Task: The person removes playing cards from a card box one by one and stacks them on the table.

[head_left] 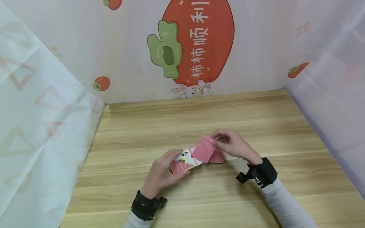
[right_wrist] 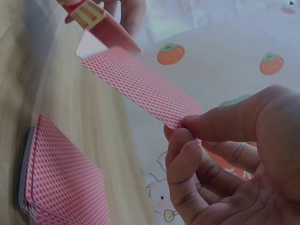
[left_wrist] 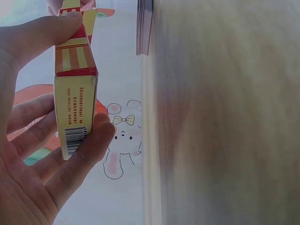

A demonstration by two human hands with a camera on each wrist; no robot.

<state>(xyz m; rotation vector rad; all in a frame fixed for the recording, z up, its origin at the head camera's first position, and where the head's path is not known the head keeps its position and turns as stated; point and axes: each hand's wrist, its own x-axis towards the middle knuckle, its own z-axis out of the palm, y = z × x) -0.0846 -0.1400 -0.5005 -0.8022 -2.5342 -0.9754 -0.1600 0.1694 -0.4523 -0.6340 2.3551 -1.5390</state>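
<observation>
My left hand (head_left: 163,169) grips a playing card box (head_left: 181,166), red and yellow, with an ace printed on its face. In the left wrist view the box (left_wrist: 75,103) shows its barcode end, thumb on one side and fingers round the other. Between thumb and fingers my right hand (head_left: 233,144) pinches a playing card (head_left: 204,148) with a red patterned back. That card (right_wrist: 140,84) points towards the box's open end, beside a white flap (right_wrist: 90,45); whether it touches the box I cannot tell. Below lies a stack of cards (right_wrist: 65,178), backs up, on the table.
The wooden table (head_left: 119,136) meets a white printed backdrop (head_left: 125,47) with fruit drawings and a rabbit. Light cloth panels (head_left: 37,110) stand on the left and right sides. Each wrist wears a black camera strap (head_left: 265,172).
</observation>
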